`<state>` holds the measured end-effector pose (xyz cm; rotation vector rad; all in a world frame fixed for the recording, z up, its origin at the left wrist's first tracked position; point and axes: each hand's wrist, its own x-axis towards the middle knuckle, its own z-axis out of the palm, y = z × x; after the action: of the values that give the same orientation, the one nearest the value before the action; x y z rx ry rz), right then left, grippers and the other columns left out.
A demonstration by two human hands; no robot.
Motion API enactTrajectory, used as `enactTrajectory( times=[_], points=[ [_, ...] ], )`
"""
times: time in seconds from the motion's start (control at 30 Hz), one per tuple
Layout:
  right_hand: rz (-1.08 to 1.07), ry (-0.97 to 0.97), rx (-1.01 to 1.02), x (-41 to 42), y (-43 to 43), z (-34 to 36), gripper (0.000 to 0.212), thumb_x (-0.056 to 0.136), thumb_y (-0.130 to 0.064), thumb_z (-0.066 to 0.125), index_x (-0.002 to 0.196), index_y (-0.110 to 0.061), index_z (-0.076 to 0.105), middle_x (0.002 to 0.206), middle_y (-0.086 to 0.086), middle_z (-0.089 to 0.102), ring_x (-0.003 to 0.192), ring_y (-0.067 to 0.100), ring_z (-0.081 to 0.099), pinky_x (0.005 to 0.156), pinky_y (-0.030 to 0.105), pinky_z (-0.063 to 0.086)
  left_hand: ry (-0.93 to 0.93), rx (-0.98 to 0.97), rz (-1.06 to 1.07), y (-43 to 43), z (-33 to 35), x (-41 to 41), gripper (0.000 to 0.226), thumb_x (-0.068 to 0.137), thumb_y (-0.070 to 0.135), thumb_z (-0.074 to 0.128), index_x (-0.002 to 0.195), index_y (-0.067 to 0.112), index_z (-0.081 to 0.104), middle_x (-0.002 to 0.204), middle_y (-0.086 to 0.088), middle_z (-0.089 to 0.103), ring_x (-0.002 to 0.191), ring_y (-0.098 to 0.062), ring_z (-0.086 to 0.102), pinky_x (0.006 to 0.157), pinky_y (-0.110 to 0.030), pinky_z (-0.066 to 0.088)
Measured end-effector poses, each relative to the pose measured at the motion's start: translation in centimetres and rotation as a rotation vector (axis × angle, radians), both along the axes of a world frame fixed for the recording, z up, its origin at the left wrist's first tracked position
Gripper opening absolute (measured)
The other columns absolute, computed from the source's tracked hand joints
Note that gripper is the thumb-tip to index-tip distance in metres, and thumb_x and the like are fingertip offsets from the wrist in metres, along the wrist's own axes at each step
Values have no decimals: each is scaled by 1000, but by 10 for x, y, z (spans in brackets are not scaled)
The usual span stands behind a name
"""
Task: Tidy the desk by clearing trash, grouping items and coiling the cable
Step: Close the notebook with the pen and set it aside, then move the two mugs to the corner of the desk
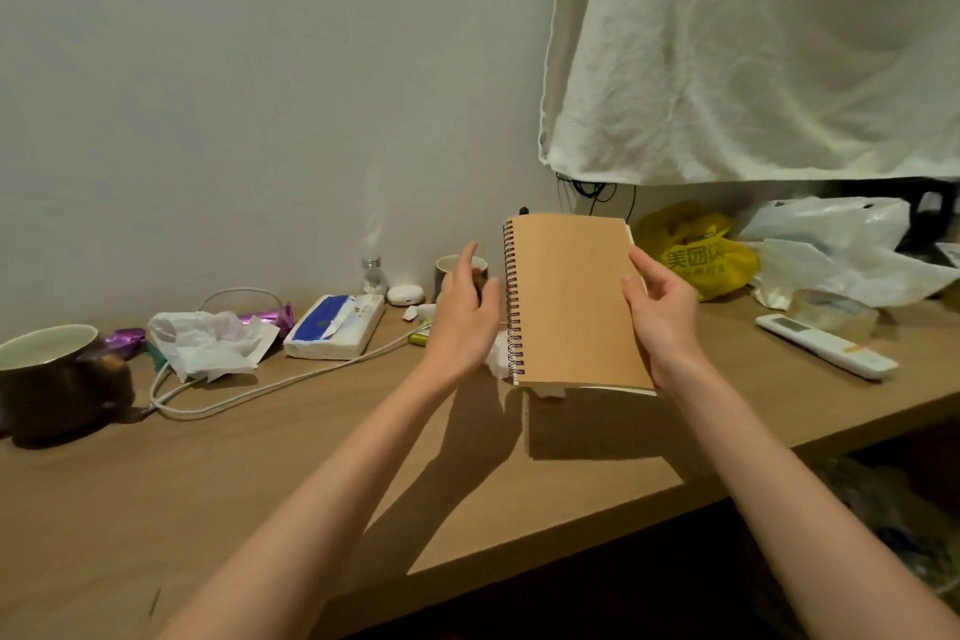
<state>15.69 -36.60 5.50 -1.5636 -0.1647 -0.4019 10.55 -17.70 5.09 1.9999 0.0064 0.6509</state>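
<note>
Fingers of the right hand (665, 322) pinch notebook (571, 301) by right edge above desk (208, 473); left hand (462, 317) loose, seemingly clear.

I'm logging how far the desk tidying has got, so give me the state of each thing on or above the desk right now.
spiral notebook, closed, held above the desk.
right hand, gripping the notebook's right edge.
left hand, open, beside the spiral binding.
white cable, uncoiled, trailing across the desk.
tissue pack, torn open, lying flat.
brown mug, upright.
remote control, lying flat.
yellow bag, crumpled.
</note>
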Motion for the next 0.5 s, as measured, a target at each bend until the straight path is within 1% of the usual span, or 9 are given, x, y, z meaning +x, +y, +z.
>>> enactTrajectory(
  times=[0.07, 0.13, 0.17, 0.23, 0.3, 0.37, 0.43, 0.5],
  points=[
    [-66, 27, -59, 17, -15, -10, 40, 97, -13, 51, 137, -16, 50, 136, 3, 56, 116, 15, 55, 100, 39, 48, 31, 212, 30, -6, -20, 11, 55, 96, 30, 43, 147, 19, 25, 142, -10, 42, 132, -24, 36, 111, -42, 30],
    [-113, 73, -106, 35, -26, -22, 39, 98, -16, 51, 137, -16, 51, 138, 2, 54, 117, 16, 53, 98, 35, 47, 89, 466, 30, -12, -37, 21, 54, 96, 37, 42, 147, 24, 28, 150, -6, 34, 140, -24, 24, 115, -44, 23],
    [-131, 103, -122, 42, -30, -28, 39, 98, -17, 51, 136, -16, 51, 139, 3, 54, 120, 18, 52, 100, 35, 46, 135, 584, 24, -15, -44, 24, 54, 96, 43, 40, 147, 28, 27, 154, -3, 28, 144, -24, 16, 117, -47, 18],
    [-167, 163, -162, 57, -39, -41, 38, 98, -18, 51, 135, -16, 53, 139, 3, 54, 124, 23, 50, 103, 37, 43, 213, 745, 3, -19, -55, 32, 55, 95, 50, 37, 147, 35, 23, 157, 2, 21, 147, -24, 6, 118, -52, 9],
    [-180, 207, -222, 69, -48, -53, 38, 97, -18, 52, 135, -15, 53, 138, 4, 54, 125, 25, 50, 102, 37, 41, 251, 825, -13, -22, -63, 36, 56, 94, 53, 37, 146, 37, 21, 157, 3, 19, 147, -24, 3, 118, -54, 4],
    [-181, 244, -307, 79, -55, -62, 37, 97, -17, 52, 134, -14, 55, 137, 5, 55, 125, 26, 50, 101, 36, 40, 264, 877, -18, -22, -70, 38, 55, 95, 50, 37, 146, 36, 22, 157, 2, 20, 147, -26, 3, 118, -54, 4],
    [-191, 282, -385, 88, -60, -69, 36, 97, -19, 52, 133, -16, 55, 137, 5, 56, 125, 27, 50, 102, 40, 41, 277, 906, -20, -20, -77, 41, 53, 96, 46, 36, 146, 34, 23, 156, 1, 22, 146, -27, 4, 117, -54, 5],
    [-214, 287, -490, 96, -61, -76, 35, 98, -23, 50, 132, -18, 56, 136, 5, 57, 123, 27, 52, 100, 40, 42, 303, 895, -27, -17, -82, 42, 51, 98, 44, 32, 146, 32, 24, 156, 0, 23, 146, -27, 5, 117, -53, 5]
  ],
)
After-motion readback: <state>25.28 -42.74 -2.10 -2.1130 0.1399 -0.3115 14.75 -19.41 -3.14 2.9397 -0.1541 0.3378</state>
